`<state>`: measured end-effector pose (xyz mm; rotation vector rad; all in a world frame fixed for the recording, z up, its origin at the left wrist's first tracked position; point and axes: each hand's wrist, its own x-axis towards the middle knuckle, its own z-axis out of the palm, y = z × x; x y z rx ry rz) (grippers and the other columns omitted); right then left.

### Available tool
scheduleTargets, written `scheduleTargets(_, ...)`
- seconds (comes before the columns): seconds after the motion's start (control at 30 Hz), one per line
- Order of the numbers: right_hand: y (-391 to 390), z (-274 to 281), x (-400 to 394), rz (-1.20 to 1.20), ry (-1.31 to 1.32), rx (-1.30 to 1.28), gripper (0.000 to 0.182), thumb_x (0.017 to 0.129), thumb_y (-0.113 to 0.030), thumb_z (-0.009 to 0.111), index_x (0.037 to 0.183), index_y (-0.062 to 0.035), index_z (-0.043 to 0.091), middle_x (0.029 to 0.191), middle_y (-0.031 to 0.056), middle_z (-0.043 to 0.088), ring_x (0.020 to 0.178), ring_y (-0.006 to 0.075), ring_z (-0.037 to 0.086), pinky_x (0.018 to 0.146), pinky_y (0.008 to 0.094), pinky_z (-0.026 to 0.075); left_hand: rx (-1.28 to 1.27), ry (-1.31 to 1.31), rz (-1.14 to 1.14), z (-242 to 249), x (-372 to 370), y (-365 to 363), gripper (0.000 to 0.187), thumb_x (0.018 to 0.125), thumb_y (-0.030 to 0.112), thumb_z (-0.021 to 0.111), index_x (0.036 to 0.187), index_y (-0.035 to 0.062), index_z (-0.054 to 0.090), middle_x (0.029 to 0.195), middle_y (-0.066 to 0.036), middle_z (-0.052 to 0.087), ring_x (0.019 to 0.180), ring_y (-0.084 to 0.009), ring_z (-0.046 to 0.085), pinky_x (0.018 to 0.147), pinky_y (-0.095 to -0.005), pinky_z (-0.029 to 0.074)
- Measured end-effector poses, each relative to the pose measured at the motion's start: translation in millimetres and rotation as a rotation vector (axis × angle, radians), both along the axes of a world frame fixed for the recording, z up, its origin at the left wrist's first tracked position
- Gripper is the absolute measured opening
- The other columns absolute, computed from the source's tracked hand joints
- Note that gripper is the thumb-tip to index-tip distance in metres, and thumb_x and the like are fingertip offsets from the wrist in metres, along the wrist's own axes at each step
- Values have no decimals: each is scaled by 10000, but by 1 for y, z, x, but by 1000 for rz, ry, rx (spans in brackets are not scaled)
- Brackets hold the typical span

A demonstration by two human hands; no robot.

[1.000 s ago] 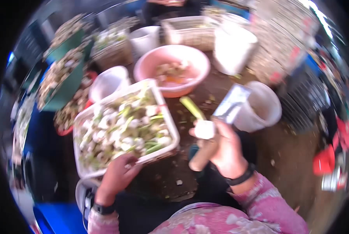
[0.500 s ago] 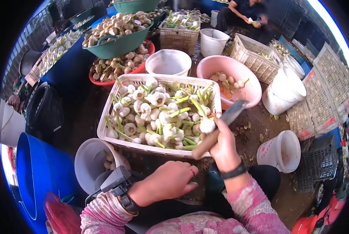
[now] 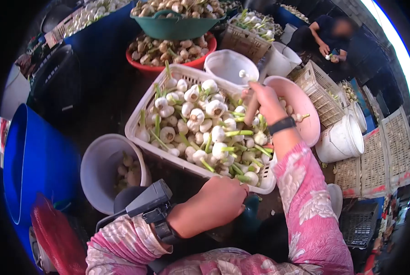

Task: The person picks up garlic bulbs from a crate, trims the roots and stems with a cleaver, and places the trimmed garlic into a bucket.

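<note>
My right hand (image 3: pixel 266 101) is closed round the wooden handle (image 3: pixel 251 109) of a tool, over the far right side of the white crate (image 3: pixel 132 120). A small garlic bulb (image 3: pixel 243 74) shows just beyond its fingers, over the white bucket (image 3: pixel 223 57); whether they touch is unclear. Many garlic bulbs (image 3: pixel 215 108) with cut green stems fill the crate. Near the crate's front edge, my left hand (image 3: pixel 211 206) is curled, back up; its fingertips and anything in them are hidden.
A pink basin (image 3: pixel 308 123) with some garlic stands right of the crate. At left are a grey-white bucket (image 3: pixel 91 176) and a blue barrel (image 3: pixel 54 156). Behind sit a red basin (image 3: pixel 209 48) and a green basin (image 3: pixel 177 27). Another person (image 3: pixel 326 36) sits at the back right.
My right hand has moved up and away, towards the white bucket, and the bulb has left its place by the handle. My left hand is nearer the crate's front edge. The view has shifted.
</note>
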<state>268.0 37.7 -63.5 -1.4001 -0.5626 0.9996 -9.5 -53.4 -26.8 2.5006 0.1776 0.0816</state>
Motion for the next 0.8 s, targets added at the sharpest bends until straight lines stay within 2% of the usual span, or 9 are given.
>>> scheduleTargets(0.03, -14, -14, -3, 76, -230, -84, 249, 820, -216, 568, 890, 22, 543, 791, 102, 618, 632, 204, 593, 618, 327, 485, -12, 13, -17, -1, -2, -2, 277, 735, 261, 627, 857, 22, 559, 727, -126, 582, 734, -302, 588, 658, -390, 461)
scheduleTargets(0.07, -31, -30, 3, 184, -769, -243, 248, 780, -208, 591, 871, 22, 567, 791, 118, 620, 653, 202, 596, 635, 341, 475, -22, 22, -35, 0, -3, -3, 278, 735, 262, 630, 860, 24, 560, 726, -122, 582, 729, -298, 590, 652, -387, 461)
scheduleTargets(0.13, -74, -15, -37, 228, -1107, -364, 290, 730, -217, 624, 892, 17, 573, 765, 154, 613, 674, 262, 605, 653, 365, 466, -15, 55, -84, 4, -5, -4, 286, 733, 263, 636, 872, 25, 561, 721, -112, 581, 713, -290, 594, 631, -375, 462)
scheduleTargets(0.23, -98, -47, -44, 148, -1515, -167, 337, 699, -231, 639, 930, 6, 576, 749, 195, 593, 703, 341, 590, 671, 401, 462, -1, 75, -131, 3, -4, -8, 288, 734, 262, 634, 873, 20, 563, 722, -117, 581, 709, -294, 593, 628, -379, 465)
scheduleTargets(0.47, -97, -84, -53, 243, -1324, -386, 262, 669, -226, 642, 827, -26, 582, 718, 180, 600, 720, 363, 580, 648, 435, 463, -42, 78, -8, -4, 7, -6, 286, 721, 254, 631, 850, 5, 572, 760, -151, 589, 735, -338, 586, 663, -415, 470)
scheduleTargets(0.6, -110, -79, -61, -87, -945, -268, 346, 682, -231, 658, 882, 40, 577, 727, 181, 615, 712, 309, 611, 646, 390, 468, -52, -54, 327, 1, 16, 4, 295, 724, 218, 619, 909, -8, 580, 845, -171, 591, 795, -325, 582, 724, -390, 470)
scheduleTargets(0.67, -128, -70, -64, -158, -683, -176, 340, 694, -230, 677, 852, 50, 566, 674, 99, 595, 620, 188, 568, 583, 312, 445, -113, -194, 532, 4, 19, 9, 326, 742, 199, 612, 973, -27, 572, 887, -178, 590, 823, -293, 587, 751, -357, 469)
scheduleTargets(0.73, -145, -54, -75, -203, -382, -46, 316, 697, -229, 683, 828, 34, 564, 658, 54, 573, 589, 133, 525, 557, 280, 427, -492, -326, 710, -8, 27, 19, 402, 782, 197, 599, 1087, -51, 515, 949, -149, 579, 863, -228, 570, 781, -308, 453)
scheduleTargets(0.8, -160, -28, -99, -279, -435, -23, 224, 727, -187, 678, 785, -4, 562, 653, 17, 554, 572, 93, 479, 545, 262, 410, -1036, -325, 779, -15, 31, 29, 491, 819, 290, 597, 1147, -46, 452, 967, -88, 551, 872, -199, 544, 794, -267, 428)
